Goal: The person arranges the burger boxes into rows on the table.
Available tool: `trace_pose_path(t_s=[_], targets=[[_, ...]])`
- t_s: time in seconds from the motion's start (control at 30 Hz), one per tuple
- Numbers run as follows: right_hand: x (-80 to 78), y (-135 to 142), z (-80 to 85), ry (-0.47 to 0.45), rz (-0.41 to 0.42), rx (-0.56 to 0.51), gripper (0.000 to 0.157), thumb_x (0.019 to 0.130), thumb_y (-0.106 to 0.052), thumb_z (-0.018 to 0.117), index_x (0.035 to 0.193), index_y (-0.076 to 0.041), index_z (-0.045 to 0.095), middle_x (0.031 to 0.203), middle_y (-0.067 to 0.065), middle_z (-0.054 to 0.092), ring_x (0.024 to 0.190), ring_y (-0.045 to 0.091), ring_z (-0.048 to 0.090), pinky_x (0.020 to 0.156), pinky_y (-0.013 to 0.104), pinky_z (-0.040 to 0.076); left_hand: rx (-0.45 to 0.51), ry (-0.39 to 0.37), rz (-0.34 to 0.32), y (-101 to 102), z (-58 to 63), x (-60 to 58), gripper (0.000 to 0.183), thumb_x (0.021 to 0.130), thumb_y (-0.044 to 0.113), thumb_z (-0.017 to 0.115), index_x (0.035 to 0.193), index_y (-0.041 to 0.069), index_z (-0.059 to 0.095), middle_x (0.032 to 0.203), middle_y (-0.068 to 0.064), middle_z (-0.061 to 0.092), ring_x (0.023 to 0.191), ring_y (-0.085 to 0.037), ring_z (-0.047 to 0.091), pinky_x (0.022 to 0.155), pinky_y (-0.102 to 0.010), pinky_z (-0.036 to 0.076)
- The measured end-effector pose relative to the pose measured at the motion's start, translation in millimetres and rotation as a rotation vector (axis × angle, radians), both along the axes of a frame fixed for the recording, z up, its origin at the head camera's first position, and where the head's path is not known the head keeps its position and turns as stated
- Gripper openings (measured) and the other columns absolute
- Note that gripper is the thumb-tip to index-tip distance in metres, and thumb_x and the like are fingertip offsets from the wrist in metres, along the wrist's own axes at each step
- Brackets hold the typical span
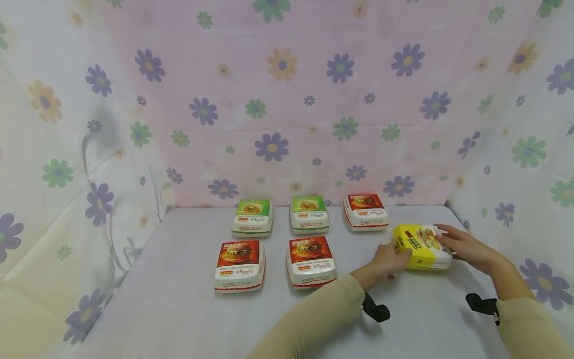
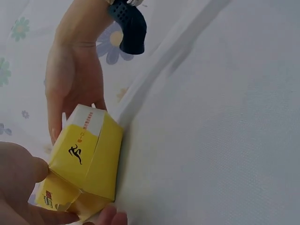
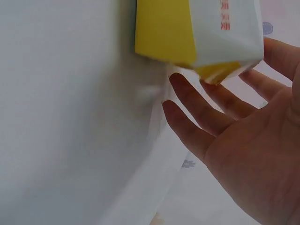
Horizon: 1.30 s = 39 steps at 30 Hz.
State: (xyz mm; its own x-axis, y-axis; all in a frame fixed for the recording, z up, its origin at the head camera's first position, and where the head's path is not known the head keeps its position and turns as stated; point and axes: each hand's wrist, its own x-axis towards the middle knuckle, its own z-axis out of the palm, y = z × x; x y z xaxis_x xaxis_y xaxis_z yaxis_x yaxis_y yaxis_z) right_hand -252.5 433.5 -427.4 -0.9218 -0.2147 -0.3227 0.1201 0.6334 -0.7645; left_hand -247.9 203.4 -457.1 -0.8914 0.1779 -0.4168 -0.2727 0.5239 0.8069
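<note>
A yellow-and-white burger box (image 1: 421,248) is between both hands at the right of the table, low over the cloth. My left hand (image 1: 389,260) pinches its yellow end; in the left wrist view the thumb lies against one face and fingertips show by the bottom edge. At the white end, my right hand (image 1: 466,247) holds the box from above and the side. The right wrist view shows several spread fingers (image 3: 220,105) of that hand around the box's lower corner, the lowest ones apart from the card.
Two green-topped burger boxes (image 1: 253,218) (image 1: 309,214) and a red-topped box (image 1: 365,213) form the back row. In front stand two more red-topped boxes (image 1: 239,266) (image 1: 311,262). Flowered cloth (image 1: 296,114) walls the white table (image 1: 175,299) at the back and sides.
</note>
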Motion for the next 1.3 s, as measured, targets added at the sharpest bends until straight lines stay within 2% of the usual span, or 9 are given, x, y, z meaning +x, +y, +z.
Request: trace_pose_path(t_s=[0.2,0.37,0.47,0.53,0.77,0.9,1.0,1.17,1.3], targets=[[16.5,8,0.7,0.012,0.024,0.021,0.072,0.113,-0.039,0.034,0.154,0.014,0.007,0.150,0.045,0.025,0.133,0.059,0.039,0.105,0.062,0.045,0.030,-0.028,0.036,4,-2.0,-8.5,0.046,0.101,0.049,0.058,0.131,0.015,0.065,0.096,-0.003,0.055,0.065,-0.020,0.051,0.055,-0.032,0.042],[26.5,5,3.7,-0.019,0.019,0.018,0.072,0.112,-0.038,0.037,0.149,0.018,0.009,0.148,0.046,0.025,0.133,0.060,0.037,0.104,0.059,0.047,0.023,0.005,0.100,6,-5.2,-19.0,0.046,0.105,0.051,0.050,0.122,0.012,0.067,0.078,-0.005,0.056,0.056,-0.019,0.049,0.051,-0.031,0.041],[28.6,1,5.8,-0.038,0.015,0.020,0.074,0.112,-0.040,0.038,0.148,0.018,0.011,0.148,0.045,0.027,0.134,0.058,0.037,0.104,0.057,0.048,0.029,0.002,0.126,7,-6.8,-24.1,0.047,0.106,0.052,0.048,0.118,0.011,0.067,0.075,-0.006,0.056,0.053,-0.020,0.046,0.049,-0.031,0.039],[29.0,0,8.1,-0.032,0.015,0.032,0.075,0.112,-0.040,0.038,0.148,0.019,0.011,0.148,0.045,0.028,0.134,0.058,0.039,0.103,0.057,0.048,0.031,-0.001,0.129,8,-6.6,-25.2,0.050,0.106,0.054,0.046,0.122,0.011,0.065,0.079,-0.007,0.056,0.052,-0.020,0.045,0.047,-0.031,0.039],[21.0,-2,18.9,0.068,0.006,0.065,0.075,0.113,-0.039,0.033,0.150,0.021,0.009,0.150,0.049,0.023,0.134,0.062,0.034,0.105,0.064,0.043,0.023,-0.011,0.125,3,-3.0,-20.8,0.065,0.101,0.059,0.050,0.139,0.006,0.050,0.116,-0.009,0.052,0.056,-0.021,0.047,0.049,-0.031,0.040],[10.6,-4,21.4,0.072,-0.004,0.066,0.074,0.112,-0.041,0.034,0.151,0.020,0.015,0.152,0.046,0.022,0.137,0.062,0.029,0.106,0.067,0.040,-0.014,0.006,0.094,1,0.0,-11.3,0.069,0.098,0.059,0.057,0.141,0.006,0.047,0.124,-0.011,0.051,0.082,-0.022,0.054,0.060,-0.034,0.047],[6.2,-2,17.8,0.054,-0.003,0.058,0.073,0.112,-0.042,0.033,0.151,0.018,0.019,0.153,0.045,0.022,0.138,0.061,0.028,0.106,0.068,0.039,-0.049,0.020,0.070,1,1.3,-1.0,0.072,0.095,0.059,0.062,0.142,0.006,0.047,0.128,-0.011,0.051,0.103,-0.023,0.052,0.079,-0.037,0.053],[3.7,1,7.1,0.030,-0.002,0.019,0.071,0.113,-0.040,0.033,0.152,0.017,0.021,0.154,0.044,0.022,0.139,0.060,0.030,0.106,0.068,0.040,-0.037,0.020,0.079,4,0.6,11.6,0.079,0.091,0.057,0.070,0.145,0.005,0.045,0.133,-0.012,0.051,0.114,-0.024,0.052,0.105,-0.045,0.048],[2.5,0,1.4,0.020,0.000,0.000,0.067,0.114,-0.036,0.031,0.151,0.019,0.024,0.154,0.044,0.025,0.138,0.056,0.035,0.104,0.064,0.043,-0.057,0.035,0.091,7,-1.4,14.8,0.084,0.089,0.059,0.072,0.147,0.005,0.044,0.136,-0.012,0.049,0.118,-0.024,0.052,0.107,-0.047,0.047]])
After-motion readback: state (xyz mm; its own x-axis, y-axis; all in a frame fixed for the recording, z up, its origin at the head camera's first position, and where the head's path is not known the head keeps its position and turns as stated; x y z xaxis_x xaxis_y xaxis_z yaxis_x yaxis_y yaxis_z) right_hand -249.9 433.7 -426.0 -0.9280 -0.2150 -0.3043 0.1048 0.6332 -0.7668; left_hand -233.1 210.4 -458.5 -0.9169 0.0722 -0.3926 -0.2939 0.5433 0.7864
